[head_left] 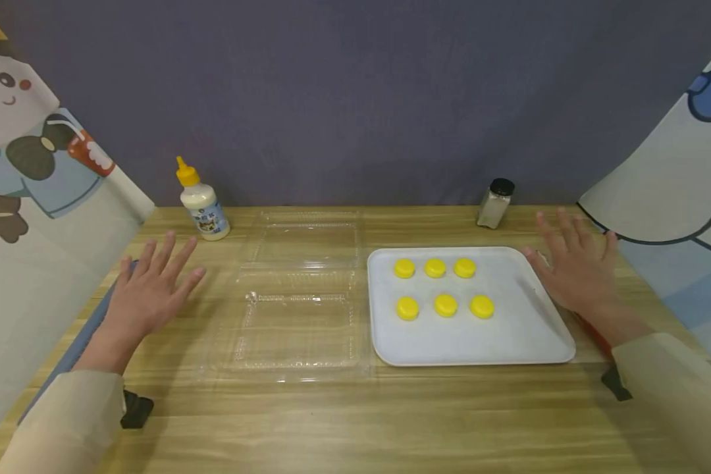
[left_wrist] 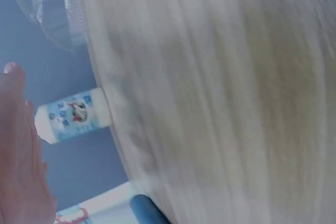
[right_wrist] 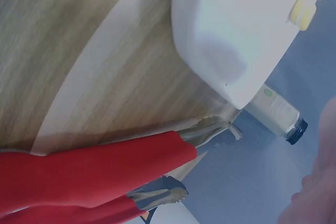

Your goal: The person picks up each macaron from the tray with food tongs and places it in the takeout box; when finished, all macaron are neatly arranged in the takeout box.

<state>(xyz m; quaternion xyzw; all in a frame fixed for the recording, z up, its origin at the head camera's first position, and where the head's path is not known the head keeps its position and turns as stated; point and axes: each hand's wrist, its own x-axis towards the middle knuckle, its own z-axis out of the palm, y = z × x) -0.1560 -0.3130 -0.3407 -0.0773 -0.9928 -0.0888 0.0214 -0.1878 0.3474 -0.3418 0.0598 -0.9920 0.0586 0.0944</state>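
Left hand (head_left: 148, 293): fingers spread, over the bench (head_left: 355, 428) near its left edge. Under that arm, a blue bar (head_left: 89, 329), rounded end. Near the fingertips: bottle (head_left: 206, 209), soft-shouldered cylinder, printed label, yellow conical nozzle, at the bench's back-left corner.

Right hand (head_left: 582, 270): fingers spread, near the bench's right edge, thumb by the tray's back-right corner. Tongs (right_wrist: 94, 171) lie below it along the right edge: smooth red grips, shiny grey metal tips.

Tray (head_left: 527, 342): matte white, rounded corners, low rim, right of bench centre. On it, six discs (head_left: 446, 305), glossy yellow, domed, two rows of three. Left of it, box (head_left: 296, 329): clear thin plastic, ribbed walls, hinged flat open. Jar (head_left: 494, 204): squarish, clear, black round lid, at the back edge. Bench is streaky woodgrain.
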